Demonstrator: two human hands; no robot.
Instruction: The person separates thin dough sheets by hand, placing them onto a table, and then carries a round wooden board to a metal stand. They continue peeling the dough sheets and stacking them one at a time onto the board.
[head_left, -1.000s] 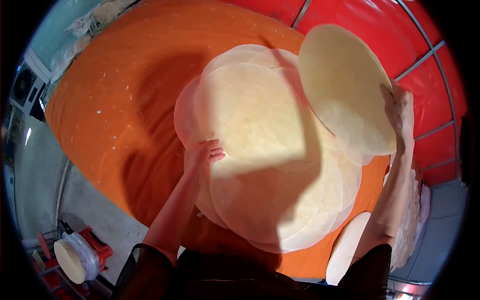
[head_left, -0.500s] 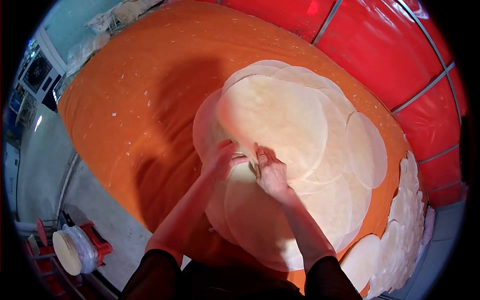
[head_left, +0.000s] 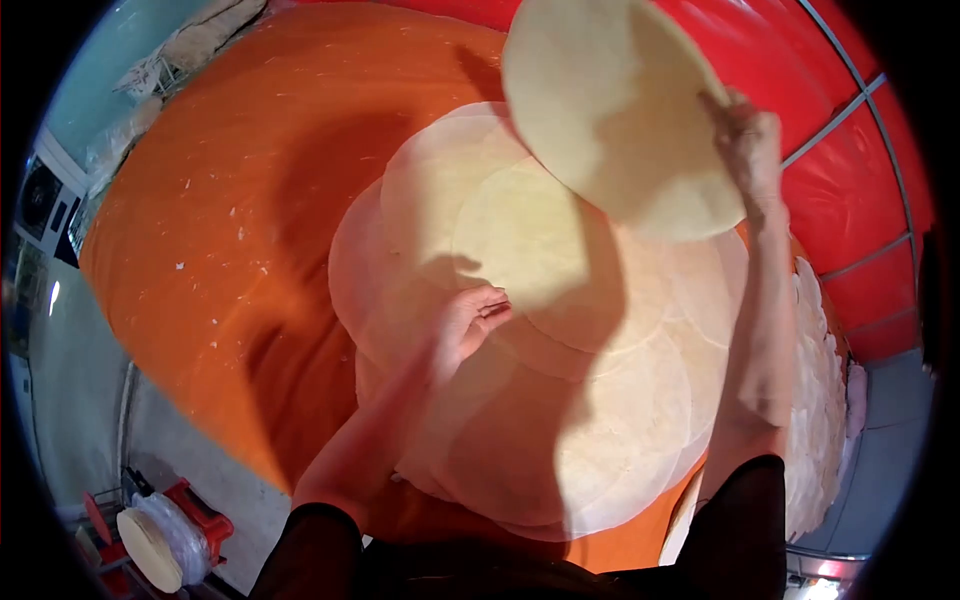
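Observation:
My right hand [head_left: 745,145] is raised at the upper right, gripping the edge of a large, thin round flatbread [head_left: 620,120]. That flatbread hangs in the air, its near face partly in shadow. Over the middle of a broad layer of overlapping flatbreads [head_left: 520,235] is my left hand [head_left: 478,318], its fingers stretched out and the thumb a little apart. Nothing shows in the left hand. The layered rounds are pale and thin, spread on an orange cloth [head_left: 200,270].
Red panels [head_left: 860,190] with metal bars border the far right. More flatbreads [head_left: 815,420] lie bunched along the right edge. At lower left, a stack of pale rounds [head_left: 150,550] sits beside a plastic bag and a red stool [head_left: 205,520]. A fan-like device [head_left: 42,195] stands at left.
My right hand has lifted a flatbread off the layer and swung it up and right. My left hand has come away from it, staying over the layer. The view has shifted slightly.

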